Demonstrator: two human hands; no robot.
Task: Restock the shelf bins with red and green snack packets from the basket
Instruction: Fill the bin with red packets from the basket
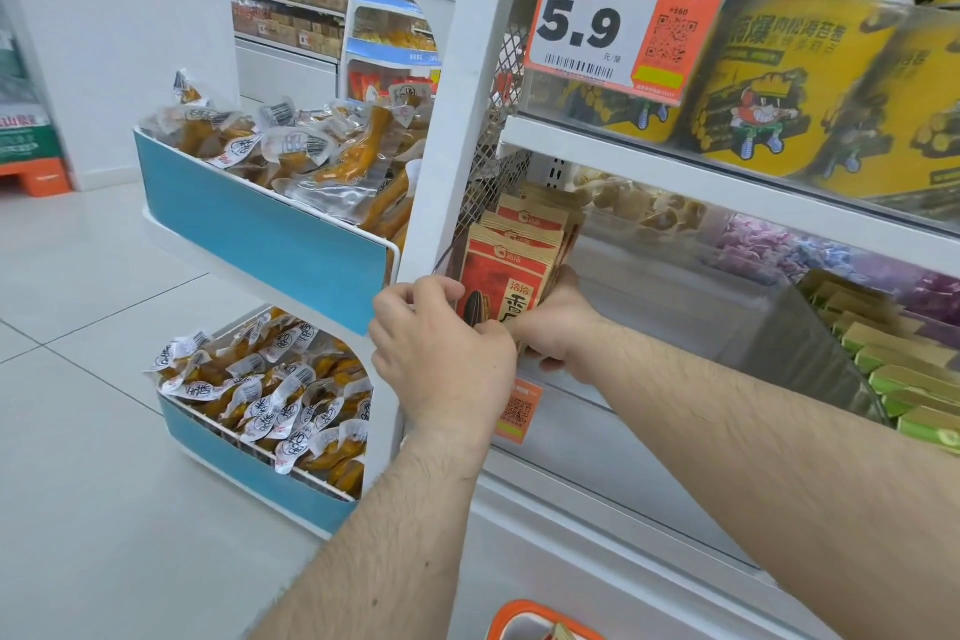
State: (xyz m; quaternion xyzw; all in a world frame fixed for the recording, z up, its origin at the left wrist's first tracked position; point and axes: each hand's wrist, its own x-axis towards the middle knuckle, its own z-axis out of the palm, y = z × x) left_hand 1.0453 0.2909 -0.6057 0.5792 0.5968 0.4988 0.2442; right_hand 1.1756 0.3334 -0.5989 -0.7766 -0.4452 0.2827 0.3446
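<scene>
Red snack packets [506, 276] stand below a "5.9" price tag [623, 23].

Upper shelf [675, 156]: yellow tins [795, 83] behind a clear front.
Lower shelf bin [649, 286]: upright red packets [511, 270] at its left end.
Floor [78, 379]: basket [519, 621] with orange rim.

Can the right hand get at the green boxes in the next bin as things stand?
Probably not yet: the right hand is gripping the red packets with the left hand. Once freed, the green boxes lie open-topped, with nothing between.
</scene>
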